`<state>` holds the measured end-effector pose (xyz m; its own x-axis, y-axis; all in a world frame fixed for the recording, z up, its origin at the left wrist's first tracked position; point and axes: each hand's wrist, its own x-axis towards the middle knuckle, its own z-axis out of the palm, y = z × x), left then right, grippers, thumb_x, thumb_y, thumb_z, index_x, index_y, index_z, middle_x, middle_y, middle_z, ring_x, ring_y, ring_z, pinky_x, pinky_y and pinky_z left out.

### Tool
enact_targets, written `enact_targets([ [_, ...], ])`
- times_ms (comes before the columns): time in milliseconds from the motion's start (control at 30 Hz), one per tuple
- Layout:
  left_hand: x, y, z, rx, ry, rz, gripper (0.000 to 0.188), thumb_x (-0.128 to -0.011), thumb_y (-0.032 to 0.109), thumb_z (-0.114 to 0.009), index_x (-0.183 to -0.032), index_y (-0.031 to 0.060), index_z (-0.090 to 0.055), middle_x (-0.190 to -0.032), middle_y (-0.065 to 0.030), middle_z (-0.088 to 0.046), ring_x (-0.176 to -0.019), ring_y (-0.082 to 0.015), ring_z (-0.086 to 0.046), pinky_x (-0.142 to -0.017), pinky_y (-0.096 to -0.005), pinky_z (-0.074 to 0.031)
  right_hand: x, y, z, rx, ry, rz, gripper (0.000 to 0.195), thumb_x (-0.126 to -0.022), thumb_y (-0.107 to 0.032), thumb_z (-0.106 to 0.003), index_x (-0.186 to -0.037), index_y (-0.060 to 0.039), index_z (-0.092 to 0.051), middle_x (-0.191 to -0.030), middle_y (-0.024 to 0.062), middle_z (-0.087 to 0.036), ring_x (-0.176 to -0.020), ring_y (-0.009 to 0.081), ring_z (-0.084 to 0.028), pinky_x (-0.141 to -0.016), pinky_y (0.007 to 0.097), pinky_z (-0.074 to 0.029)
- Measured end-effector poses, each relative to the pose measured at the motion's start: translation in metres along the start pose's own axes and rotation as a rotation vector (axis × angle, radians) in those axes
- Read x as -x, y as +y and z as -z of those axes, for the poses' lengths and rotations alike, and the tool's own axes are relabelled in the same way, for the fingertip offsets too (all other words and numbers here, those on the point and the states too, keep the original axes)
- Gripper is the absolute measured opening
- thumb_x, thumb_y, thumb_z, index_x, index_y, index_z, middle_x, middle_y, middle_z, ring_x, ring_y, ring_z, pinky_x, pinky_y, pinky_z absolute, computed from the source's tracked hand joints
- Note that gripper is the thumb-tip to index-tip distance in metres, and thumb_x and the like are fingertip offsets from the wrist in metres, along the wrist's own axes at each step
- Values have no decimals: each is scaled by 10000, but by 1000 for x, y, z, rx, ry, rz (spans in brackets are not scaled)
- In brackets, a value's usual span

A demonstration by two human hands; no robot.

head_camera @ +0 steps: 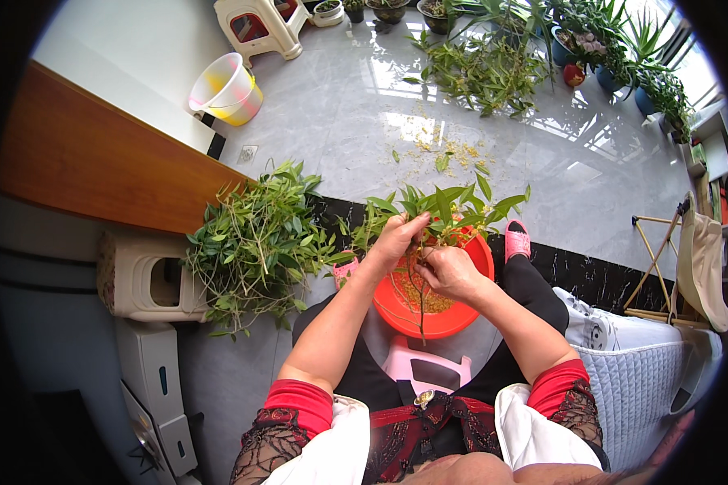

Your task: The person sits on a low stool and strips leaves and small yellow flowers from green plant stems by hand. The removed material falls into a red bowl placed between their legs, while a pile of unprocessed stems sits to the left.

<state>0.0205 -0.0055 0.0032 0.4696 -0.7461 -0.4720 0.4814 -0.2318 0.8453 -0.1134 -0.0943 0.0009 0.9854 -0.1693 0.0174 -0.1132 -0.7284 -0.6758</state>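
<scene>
My left hand [400, 238] is closed around the stems of a leafy branch [449, 209] that bears small yellow flowers. Just right of it, my right hand [448, 270] has its fingers bent at the twigs and blossoms; whether it pinches a flower cannot be told. Both hands are over a red plastic basin [394, 312], where many small yellow-orange flowers [437, 302] lie. A bare stem end hangs down across the basin. Left of my arms lies a large heap of cut leafy branches [261, 242].
More flowering branches [485, 70] and scattered petals [455, 148] lie on the grey tiles. Potted plants [610, 76] line the window side. A translucent bucket [227, 91] and plastic stools [158, 285] stand left, a folding chair [701, 260] and quilted fabric [628, 376] right. A pink stool [428, 367] is below me.
</scene>
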Motion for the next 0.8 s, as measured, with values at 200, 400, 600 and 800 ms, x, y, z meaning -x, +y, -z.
enact_targets([
  [200,0,-1,0,-59,-16,-20,292,-913,302,-604,-695,151,-482,-610,67,-416,-530,-49,-365,-468,-239,-296,1,0,-2,-8,-19,-7,221,-819,-218,-625,-747,-15,-576,-652,193,-610,-644,383,-623,-595,482,-498],
  [400,2,2,-3,-103,-17,-21,314,-917,303,-597,-677,149,-465,-598,69,-400,-524,-51,-351,-457,-240,-286,2,-1,-5,-21,-33,-10,199,-812,-203,-626,-756,-16,-586,-671,192,-617,-661,383,-626,-608,479,-501],
  [600,8,9,-12,-62,-28,-44,290,-920,289,-593,-695,134,-494,-597,73,-396,-529,-46,-343,-462,-234,-287,2,-5,-2,-35,-88,-47,197,-814,-199,-624,-774,-7,-602,-699,198,-629,-677,388,-630,-620,480,-506],
  [800,-3,-13,-1,-239,-136,-200,155,-947,159,-547,-954,26,-625,-786,26,-583,-690,-50,-485,-612,-234,-414,6,-4,-11,-27,-123,-55,200,-826,-218,-603,-837,-19,-623,-721,199,-641,-692,392,-636,-637,487,-511],
])
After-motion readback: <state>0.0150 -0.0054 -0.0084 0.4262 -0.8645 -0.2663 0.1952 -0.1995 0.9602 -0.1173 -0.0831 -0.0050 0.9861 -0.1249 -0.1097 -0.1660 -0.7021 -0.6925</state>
